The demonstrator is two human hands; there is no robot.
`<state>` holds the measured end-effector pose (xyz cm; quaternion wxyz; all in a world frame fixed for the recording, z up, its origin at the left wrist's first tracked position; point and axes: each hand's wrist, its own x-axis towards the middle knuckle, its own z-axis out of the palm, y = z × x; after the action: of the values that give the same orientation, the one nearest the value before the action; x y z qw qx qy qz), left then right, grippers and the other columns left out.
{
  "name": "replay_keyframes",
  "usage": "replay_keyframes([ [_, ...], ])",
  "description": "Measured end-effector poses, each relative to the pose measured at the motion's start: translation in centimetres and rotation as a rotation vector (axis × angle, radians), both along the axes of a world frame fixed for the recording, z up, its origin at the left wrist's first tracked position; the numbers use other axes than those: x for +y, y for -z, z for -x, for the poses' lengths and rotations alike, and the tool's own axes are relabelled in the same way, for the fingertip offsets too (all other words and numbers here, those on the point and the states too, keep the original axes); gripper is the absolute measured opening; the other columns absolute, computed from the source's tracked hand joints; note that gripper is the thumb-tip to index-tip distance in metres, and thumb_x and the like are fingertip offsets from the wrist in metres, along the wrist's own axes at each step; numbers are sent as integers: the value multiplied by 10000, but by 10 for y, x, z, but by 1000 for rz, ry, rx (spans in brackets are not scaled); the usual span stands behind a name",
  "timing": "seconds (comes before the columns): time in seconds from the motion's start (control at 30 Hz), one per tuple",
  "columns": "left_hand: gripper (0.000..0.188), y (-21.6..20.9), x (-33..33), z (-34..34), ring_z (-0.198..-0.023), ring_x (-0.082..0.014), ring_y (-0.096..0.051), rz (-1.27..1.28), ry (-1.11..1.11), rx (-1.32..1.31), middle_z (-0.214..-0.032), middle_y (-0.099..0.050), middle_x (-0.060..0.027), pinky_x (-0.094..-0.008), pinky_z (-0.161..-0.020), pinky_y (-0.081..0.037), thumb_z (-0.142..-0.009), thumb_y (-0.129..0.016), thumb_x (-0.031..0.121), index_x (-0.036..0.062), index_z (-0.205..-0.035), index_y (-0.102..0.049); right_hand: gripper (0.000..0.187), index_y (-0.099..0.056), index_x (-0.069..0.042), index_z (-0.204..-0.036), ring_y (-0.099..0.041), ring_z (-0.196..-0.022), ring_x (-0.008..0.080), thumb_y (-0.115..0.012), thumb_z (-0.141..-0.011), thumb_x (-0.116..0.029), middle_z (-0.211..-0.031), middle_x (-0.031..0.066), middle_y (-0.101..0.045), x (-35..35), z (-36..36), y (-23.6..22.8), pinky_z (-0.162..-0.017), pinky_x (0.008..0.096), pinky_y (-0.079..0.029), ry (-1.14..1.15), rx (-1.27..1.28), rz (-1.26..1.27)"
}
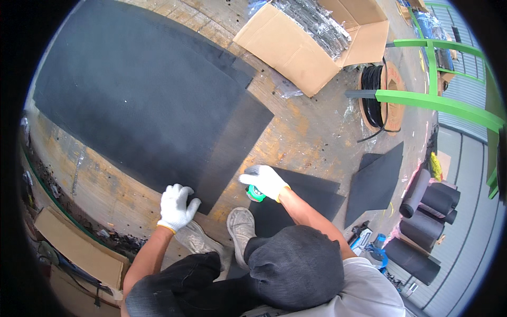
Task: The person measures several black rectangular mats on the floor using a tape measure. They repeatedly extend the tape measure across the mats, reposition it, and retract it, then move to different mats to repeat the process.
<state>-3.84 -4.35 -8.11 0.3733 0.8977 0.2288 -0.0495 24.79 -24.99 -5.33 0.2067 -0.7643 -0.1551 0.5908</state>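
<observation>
A worn wooden floor (301, 137), stained with yellow and speckled with dark crumbs, is carrying everything in reach, while a ribbed grey wall (467, 248) and a green metal frame (438, 104) are standing beyond its right edge. One spool (396, 87) of black cord is bearing red print on its cardboard side near that right edge, and the green tape measure (255, 194) is showing a pale mark too small to make out. A large black sheet (137, 90) is covering the floor's left part, its edges suggesting at least two layers. The left hand (178, 207), gloved in white, is resting at that sheet's near edge with fingers loosely spread, holding nothing that shows. The right hand (266, 182), also gloved, is curling over the tape measure, touching it, though I cannot tell whether the fingers are closing on it. At least two smaller black sheets (317, 190) are lying beside and beneath that hand, and at least two more (374, 182) are lying nearer the right edge. Two shoes (242, 230) are standing between the hands, one open carton (290, 47) is sitting toward the far edge, and at least five dark rolls (420, 227) are lying by the right edge
</observation>
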Motion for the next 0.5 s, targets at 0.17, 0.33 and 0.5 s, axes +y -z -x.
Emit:
replay_keyframes([
  [0.17,312,-2,3,-2,-969,-397,-633,5,6,-3,-1002,-667,-159,-522,-828,-515,-862,-820,347,96,-1028,-738,504,-736,81,-1261,-698,-877,181,-804,-997,-344,-1093,122,-774,5,27,9,-811,341,-559,523,196,-52],
  [0.33,313,-7,5,-4,-1008,-402,-632,36,16,46,-1025,-674,-170,-509,-873,-528,-875,-813,329,75,-1050,-758,431,-716,46,-1308,-711,-843,181,-806,-1009,-251,-1115,95,-763,-2,34,15,-754,338,-580,870,414,-79],
  [0.5,317,-8,8,-3,-975,-393,-653,47,16,45,-983,-695,-155,-504,-855,-547,-846,-844,330,88,-1040,-780,305,-669,1,-1170,-703,-685,233,-803,-1013,-223,-1020,114,-705,-3,36,17,-583,403,-563,923,506,-138],
])
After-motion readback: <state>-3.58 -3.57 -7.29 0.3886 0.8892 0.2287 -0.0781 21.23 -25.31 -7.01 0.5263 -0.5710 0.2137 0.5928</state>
